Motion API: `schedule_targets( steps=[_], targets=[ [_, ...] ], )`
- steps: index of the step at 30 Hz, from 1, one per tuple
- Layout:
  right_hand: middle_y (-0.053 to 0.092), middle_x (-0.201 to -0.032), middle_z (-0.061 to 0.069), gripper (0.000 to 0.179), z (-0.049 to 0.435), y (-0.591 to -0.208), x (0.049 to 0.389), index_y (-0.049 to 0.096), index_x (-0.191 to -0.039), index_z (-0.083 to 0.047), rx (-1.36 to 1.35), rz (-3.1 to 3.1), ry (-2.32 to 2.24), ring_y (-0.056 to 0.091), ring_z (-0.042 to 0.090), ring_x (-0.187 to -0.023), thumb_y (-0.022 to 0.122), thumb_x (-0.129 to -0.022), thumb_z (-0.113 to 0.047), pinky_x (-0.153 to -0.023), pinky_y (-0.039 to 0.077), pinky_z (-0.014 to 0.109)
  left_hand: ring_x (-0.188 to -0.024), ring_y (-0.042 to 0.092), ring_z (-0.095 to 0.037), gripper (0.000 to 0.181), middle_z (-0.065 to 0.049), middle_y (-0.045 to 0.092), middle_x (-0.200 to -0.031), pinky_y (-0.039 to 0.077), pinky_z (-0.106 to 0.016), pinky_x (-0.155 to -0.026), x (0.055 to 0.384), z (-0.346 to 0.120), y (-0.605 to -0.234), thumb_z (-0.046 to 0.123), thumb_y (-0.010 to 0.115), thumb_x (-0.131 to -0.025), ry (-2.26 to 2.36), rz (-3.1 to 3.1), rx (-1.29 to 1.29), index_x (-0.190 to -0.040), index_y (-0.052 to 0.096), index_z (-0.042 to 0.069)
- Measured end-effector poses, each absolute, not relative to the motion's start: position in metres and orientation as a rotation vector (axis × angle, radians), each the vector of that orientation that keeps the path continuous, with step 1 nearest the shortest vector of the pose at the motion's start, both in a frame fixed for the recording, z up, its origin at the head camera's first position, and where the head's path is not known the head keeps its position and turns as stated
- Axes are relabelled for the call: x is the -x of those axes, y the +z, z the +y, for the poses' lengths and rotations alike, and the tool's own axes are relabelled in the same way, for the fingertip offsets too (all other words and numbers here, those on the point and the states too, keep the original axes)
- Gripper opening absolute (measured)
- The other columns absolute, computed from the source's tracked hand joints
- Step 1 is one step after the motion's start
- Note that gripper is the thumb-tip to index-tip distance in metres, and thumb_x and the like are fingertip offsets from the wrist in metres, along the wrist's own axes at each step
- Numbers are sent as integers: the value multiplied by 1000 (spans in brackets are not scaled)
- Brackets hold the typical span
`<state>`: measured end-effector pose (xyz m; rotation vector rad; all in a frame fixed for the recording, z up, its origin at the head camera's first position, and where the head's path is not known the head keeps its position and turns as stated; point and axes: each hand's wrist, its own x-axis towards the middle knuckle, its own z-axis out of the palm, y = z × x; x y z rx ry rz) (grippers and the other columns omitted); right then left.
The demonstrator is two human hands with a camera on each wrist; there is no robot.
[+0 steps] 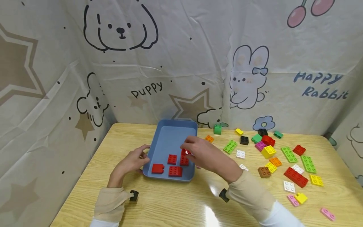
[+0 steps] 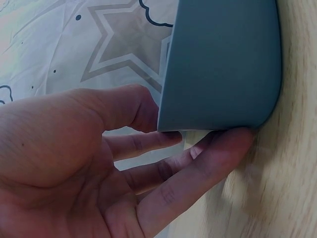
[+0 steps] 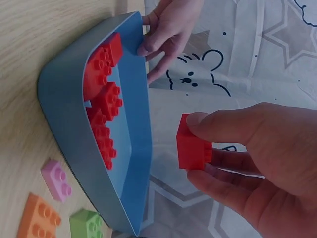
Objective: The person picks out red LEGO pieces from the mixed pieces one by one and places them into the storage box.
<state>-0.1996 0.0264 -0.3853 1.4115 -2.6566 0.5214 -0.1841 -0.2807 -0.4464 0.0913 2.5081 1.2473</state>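
Note:
A blue tray [image 1: 173, 132] stands on the table with several red bricks [image 1: 172, 159] in its near half. At its left side, my left hand [image 1: 132, 161] grips the tray wall, thumb over the rim and fingers against the outside, as the left wrist view shows. My right hand [image 1: 202, 154] is over the tray's right side. It pinches a red brick [image 3: 192, 144] between thumb and fingers, above the rim in the right wrist view. Below that hand, a red brick [image 1: 184, 160] lies along the tray's right wall.
Loose bricks in many colours spread over the right of the table, among them a long red brick [image 1: 296, 177], a yellow brick [image 1: 268, 152] and a lime brick [image 1: 230, 147]. A pink brick [image 3: 56, 180] lies close outside the tray. A printed cloth [image 1: 181, 63] hangs behind.

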Motion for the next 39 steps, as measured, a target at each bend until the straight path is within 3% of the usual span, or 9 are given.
schedule_targets(
  steps=[23,39],
  targets=[
    [65,-113,8,30,-26,-411,211,73,-122,-4,-1483,-2731,475,63,15,-89,72,-93,-12,-77,57,21,-84,61,-29,57,-18,57,-97,63,-43,-56,184,-284,-447,-1,55,-94,1263,2496,-113,-149,43,-4],
    [65,-107,7,25,-66,-422,222,74,-119,-5,-1499,-2779,373,59,13,-88,71,-95,-11,-76,54,19,-82,61,-29,55,-17,58,-95,62,-43,-56,185,-283,-447,-1,56,-94,1282,2494,-132,-148,44,-4]
  ],
)
